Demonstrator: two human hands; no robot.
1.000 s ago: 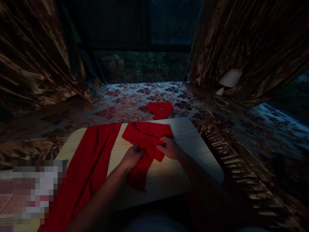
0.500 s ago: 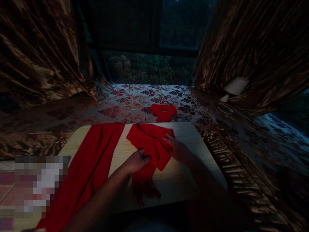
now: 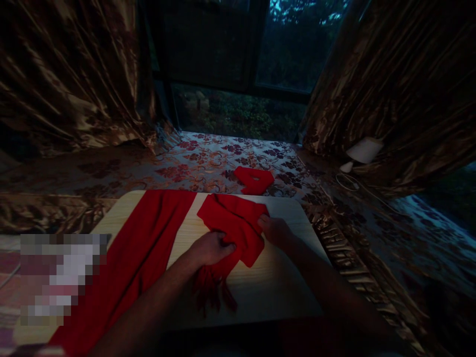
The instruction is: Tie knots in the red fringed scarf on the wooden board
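Observation:
A red fringed scarf (image 3: 243, 225) lies bunched in loose folds on a pale wooden table (image 3: 282, 292), its tassels pointing toward me. My left hand (image 3: 216, 247) is closed on the scarf's lower left part, just above the fringe, with thumb and fingers pinching the cloth. At the right edge of the folds, my right hand (image 3: 275, 230) grips the fabric with its fingers curled in. To the left, a long red cloth (image 3: 148, 248) stretches across the table from the far edge toward me, partly behind my left forearm.
Another folded red piece (image 3: 255, 180) rests on the flowered cover (image 3: 208, 148) beyond the table. A small white lamp (image 3: 366, 150) with a cord stands at the right. Gold curtains (image 3: 85, 74) hang beside the window. A blurred-out patch hides something at the left.
My right hand has gone from spread fingers on the scarf to curled fingers at its right edge. The fringe has swung left under my left hand. The view has tilted slightly.

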